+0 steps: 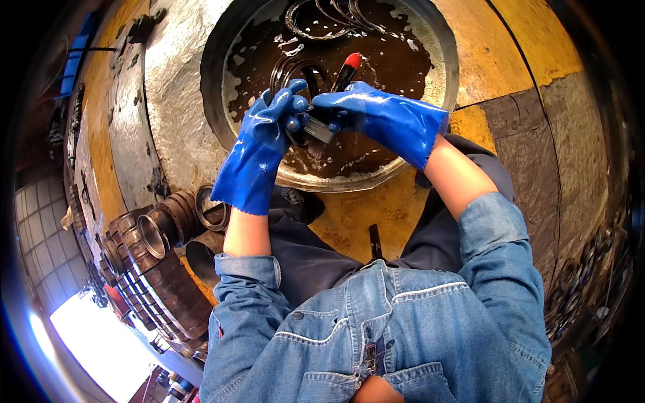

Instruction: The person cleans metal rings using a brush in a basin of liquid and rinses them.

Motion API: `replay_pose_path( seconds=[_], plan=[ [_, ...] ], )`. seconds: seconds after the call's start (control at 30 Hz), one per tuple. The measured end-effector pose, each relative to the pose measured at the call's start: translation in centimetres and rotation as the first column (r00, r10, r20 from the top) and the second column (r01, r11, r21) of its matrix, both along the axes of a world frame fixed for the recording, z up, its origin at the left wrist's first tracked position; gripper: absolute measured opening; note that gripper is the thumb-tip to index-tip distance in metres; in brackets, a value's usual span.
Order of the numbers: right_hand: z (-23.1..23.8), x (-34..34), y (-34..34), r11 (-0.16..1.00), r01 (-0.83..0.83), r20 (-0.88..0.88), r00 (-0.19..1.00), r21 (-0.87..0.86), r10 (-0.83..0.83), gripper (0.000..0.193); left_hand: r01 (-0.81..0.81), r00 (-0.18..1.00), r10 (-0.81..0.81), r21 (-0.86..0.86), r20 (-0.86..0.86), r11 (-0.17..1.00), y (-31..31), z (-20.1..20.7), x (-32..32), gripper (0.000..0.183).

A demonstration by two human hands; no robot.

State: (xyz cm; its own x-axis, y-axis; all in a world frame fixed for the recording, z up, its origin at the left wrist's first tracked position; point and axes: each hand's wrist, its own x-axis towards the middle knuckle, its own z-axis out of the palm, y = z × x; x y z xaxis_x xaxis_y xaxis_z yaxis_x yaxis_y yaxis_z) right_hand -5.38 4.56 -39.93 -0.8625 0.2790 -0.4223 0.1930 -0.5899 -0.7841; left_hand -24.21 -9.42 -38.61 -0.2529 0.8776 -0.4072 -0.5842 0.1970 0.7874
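Note:
Both my hands wear blue rubber gloves and are close together over a wide round metal basin (213,80) of dark brown, foamy liquid. My right hand (359,109) is closed on a paintbrush. Its black handle (345,78) with a red end sticks up past the fingers, and its grey metal band (319,130) shows below them, with the bristles pointing down toward the liquid. My left hand (270,124) has its fingers curled round several thin dark metal rings (287,67), next to the brush. Part of the rings is hidden by the gloves.
More thin rings (316,33) lie in the basin's far part. To the left stand rusty metal cylinders and collars (154,235). Chains and metal parts (581,275) lie at the right edge. Worn yellow plates (363,221) cover the floor between my legs.

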Motion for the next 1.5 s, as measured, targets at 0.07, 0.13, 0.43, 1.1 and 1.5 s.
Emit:
replay_pose_path(
  seconds=[0.07, 0.13, 0.43, 1.1, 1.5],
  plan=[
    [1.7, 0.2, 0.3, 0.987, -0.047, 0.133, 0.991, 0.157, 0.026, 0.035, 0.029, 0.994, -0.030, -0.013, -0.101, 0.999, 0.5, 0.3, 1.1, 0.039],
    [-1.1, -0.6, 0.5, 0.891, -0.176, 0.245, 0.967, 0.418, 0.076, 0.034, 0.032, 0.993, -0.035, -0.026, -0.111, 0.999, 0.6, 0.1, 1.4, 0.038],
    [-2.3, -1.1, 0.4, 0.100, -0.303, 0.317, 0.926, 0.948, -0.207, 0.023, 0.010, 1.000, -0.007, -0.095, 0.030, 0.995, 1.1, -0.9, 1.5, 0.030],
    [0.5, 1.7, 1.6, 0.833, -0.223, 0.420, 0.907, 0.506, -0.013, 0.038, 0.211, -0.583, -0.357, -0.560, -0.730, 0.801, 2.6, -2.4, 4.7, 0.011],
    [-1.1, 2.3, -0.2, 0.932, -0.071, 0.105, 0.994, 0.354, 0.035, 0.036, -0.127, 0.670, -0.168, -0.335, -0.723, 0.934, 0.0, -6.3, 3.1, 0.056]
  ],
)
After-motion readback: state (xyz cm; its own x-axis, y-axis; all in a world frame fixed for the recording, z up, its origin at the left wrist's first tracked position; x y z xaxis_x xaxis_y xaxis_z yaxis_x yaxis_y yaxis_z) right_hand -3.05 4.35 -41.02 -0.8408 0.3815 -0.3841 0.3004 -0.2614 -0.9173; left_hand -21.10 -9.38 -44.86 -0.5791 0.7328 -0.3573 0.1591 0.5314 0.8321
